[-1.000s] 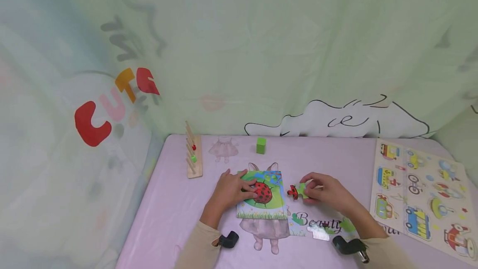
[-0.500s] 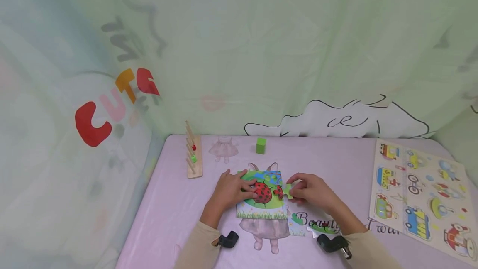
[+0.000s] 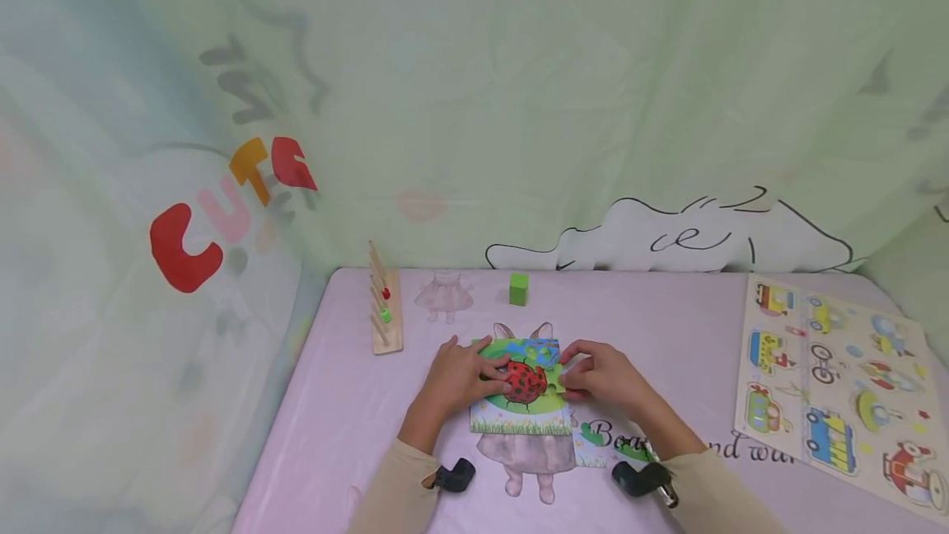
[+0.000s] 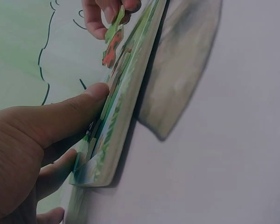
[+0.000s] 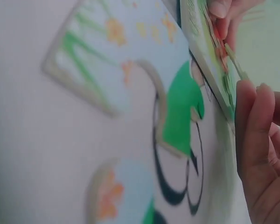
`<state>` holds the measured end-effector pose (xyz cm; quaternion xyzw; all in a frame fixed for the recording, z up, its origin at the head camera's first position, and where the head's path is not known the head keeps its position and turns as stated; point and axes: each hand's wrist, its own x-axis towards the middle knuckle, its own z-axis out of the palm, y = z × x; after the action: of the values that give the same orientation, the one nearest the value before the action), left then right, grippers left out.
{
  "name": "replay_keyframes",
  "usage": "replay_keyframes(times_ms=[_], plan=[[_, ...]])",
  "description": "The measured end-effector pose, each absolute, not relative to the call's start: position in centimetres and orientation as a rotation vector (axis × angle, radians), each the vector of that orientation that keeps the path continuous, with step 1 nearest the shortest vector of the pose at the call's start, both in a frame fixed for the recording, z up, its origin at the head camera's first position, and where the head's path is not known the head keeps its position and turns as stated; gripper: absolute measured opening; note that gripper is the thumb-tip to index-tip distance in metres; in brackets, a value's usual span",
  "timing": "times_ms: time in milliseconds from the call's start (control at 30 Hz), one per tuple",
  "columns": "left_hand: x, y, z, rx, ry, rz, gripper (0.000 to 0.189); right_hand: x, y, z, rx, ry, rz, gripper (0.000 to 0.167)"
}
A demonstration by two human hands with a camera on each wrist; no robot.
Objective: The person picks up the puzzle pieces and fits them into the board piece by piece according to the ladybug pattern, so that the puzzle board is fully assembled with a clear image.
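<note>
At the right edge of a ladybird puzzle (image 3: pixel 522 425), the right hand (image 3: pixel 604 377) pinches a tilted piece (image 4: pixel 112 43) over it; the left hand (image 3: pixel 461 375) rests on the puzzle, fingers spread. Set down at that slant, the piece could catch and jam crooked; should the left hand press too lightly, the puzzle might slide.

puzzle (image 3: pixel 528 387) before block (image 3: pixel 518 290), left of picture board (image 3: pixel 839 390)
</note>
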<state>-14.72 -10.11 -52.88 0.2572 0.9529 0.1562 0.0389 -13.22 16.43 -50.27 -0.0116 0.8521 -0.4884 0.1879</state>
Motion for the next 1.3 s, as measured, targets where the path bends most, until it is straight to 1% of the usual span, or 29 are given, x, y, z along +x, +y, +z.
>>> replay_keyframes(times_ms=[367, 633, 800, 1000, 1300], plan=[[-14.7, -10.0, -52.9, 0.761, 2.921, 0.512, 0.029, -13.1, 14.8, -50.6, 0.057, 2.498, -1.264, 0.020], [-14.8, -9.9, -52.9, 0.752, 2.917, 0.508, 0.029, -12.9, 14.0, -50.1, 0.109, 2.610, -1.183, 0.018], [-14.8, -10.0, -52.8, 0.760, 2.921, 0.501, 0.029, -13.2, 13.6, -49.5, 0.140, 2.659, -1.032, 0.023], [-14.7, -10.0, -52.5, 0.774, 2.929, 0.500, 0.029, -13.7, 13.6, -49.0, 0.142, 2.655, -0.972, 0.028], [-14.7, -10.0, -52.6, 0.775, 2.921, 0.519, 0.028, -14.7, 13.8, -49.0, 0.062, 2.637, -0.881, 0.031]])
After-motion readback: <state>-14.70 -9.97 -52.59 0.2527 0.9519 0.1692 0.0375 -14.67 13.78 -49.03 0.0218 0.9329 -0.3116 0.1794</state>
